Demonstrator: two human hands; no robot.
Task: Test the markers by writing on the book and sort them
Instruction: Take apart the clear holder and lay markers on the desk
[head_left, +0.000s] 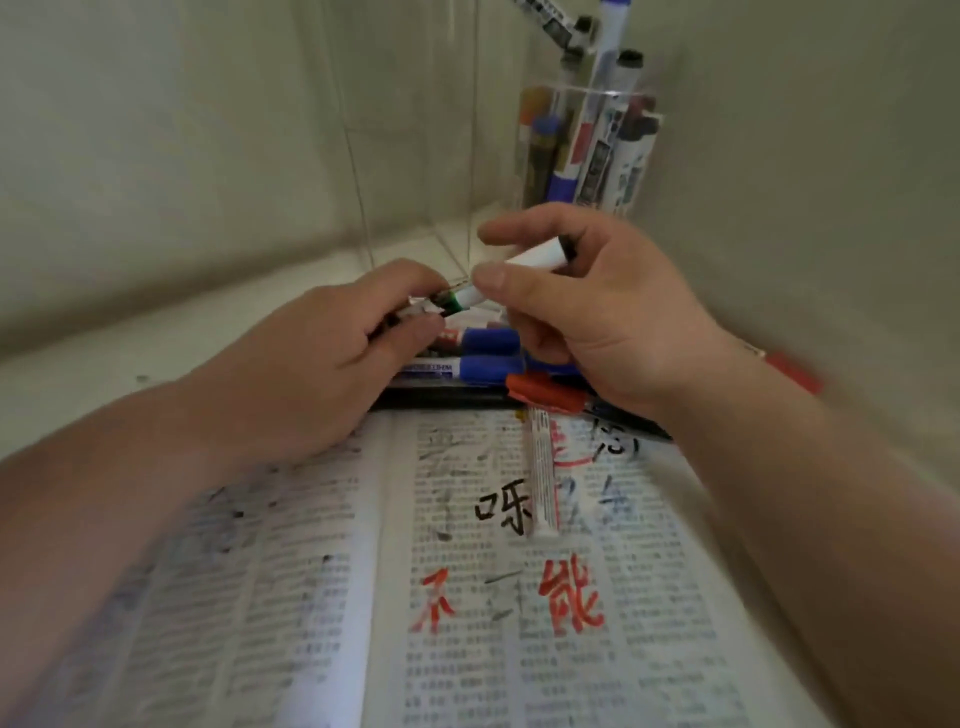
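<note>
Book (467, 649) lies open nearest the camera, its right page scrawled with black, red and blue test strokes over the print. Above its far edge the two hands meet. The left hand (322, 364) has its fingers curled round a dark cap (421, 307). The right hand (597, 322) pinches a white marker (524, 262) between thumb and fingertips, the barrel slanting up and away toward the book's far right. Past the book's far right corner stands a clear holder (587, 150) with many markers upright in it. A pile (483, 353) of blue- and red-capped markers lies along the book's far edge, under the hands. One loose marker (543, 478) rests lengthwise on the right page, near the top. A green collar shows where the cap meets the held marker, so the step in hand looks like capping or uncapping; blur keeps me from telling which. If the cap is coming off, the next move calls for a straight pull and then bringing the tip down onto an unmarked patch of the right page. If it is going on, it calls for a firm push home, then a choice between holder and pile.
</note>
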